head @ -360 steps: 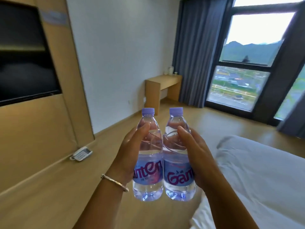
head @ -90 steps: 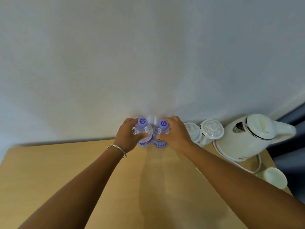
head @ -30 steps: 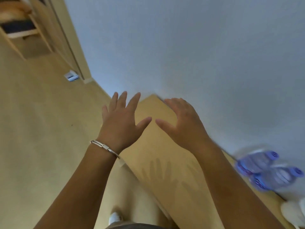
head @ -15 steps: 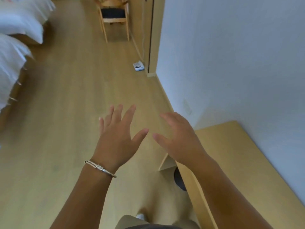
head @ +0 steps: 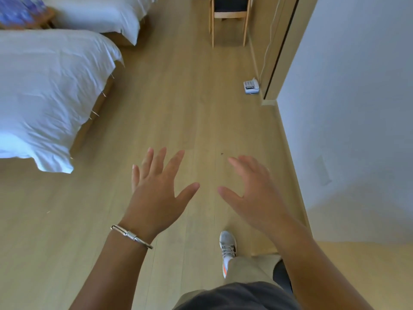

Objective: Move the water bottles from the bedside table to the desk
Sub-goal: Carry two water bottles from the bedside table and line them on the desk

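As we look down from the head camera, our left hand (head: pixel 156 193) and right hand (head: pixel 252 193) hover at frame centre with fingers spread wide, holding nothing. We see no water bottles; a corner of the desk (head: pixel 366 271) shows at lower right, a bed (head: pixel 44 86) at upper left.

Matt pale wood floor (head: pixel 178 97), white cloth bedding (head: pixel 44 86), shiny metal bracelet (head: pixel 130 236), wooden chair (head: pixel 228 21)

floor (head: pixel 178 97): light wood | beds (head: pixel 49 81): white | wall (head: pixel 357 86): white | chair (head: pixel 229 16): wooden
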